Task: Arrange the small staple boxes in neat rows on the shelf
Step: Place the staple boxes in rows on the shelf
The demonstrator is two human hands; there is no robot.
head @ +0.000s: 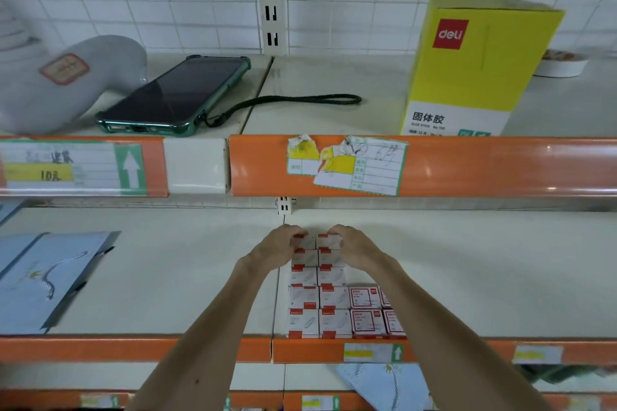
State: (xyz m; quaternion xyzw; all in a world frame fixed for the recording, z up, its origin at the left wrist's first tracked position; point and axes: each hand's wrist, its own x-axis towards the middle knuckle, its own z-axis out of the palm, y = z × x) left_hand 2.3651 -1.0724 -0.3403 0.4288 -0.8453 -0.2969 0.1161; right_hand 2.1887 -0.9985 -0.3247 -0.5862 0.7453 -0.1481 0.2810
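Observation:
Small white staple boxes with red bands (315,297) lie in two straight columns running from the front edge of the middle shelf (200,277) toward the back. My left hand (278,248) grips the rearmost box of the left column (303,241). The rearmost box of the right column (329,240) is held by my right hand (355,248), fingers curled over its far edge. Beside the front rows sit several boxes with red-framed labels (374,312).
A blue paper bag (50,274) lies at the shelf's left. On the upper shelf are a phone with a strap (173,97), a grey curved object (66,83), a yellow glue-stick carton (474,67) and a white dish (561,65). Orange price rails (467,165) front each shelf.

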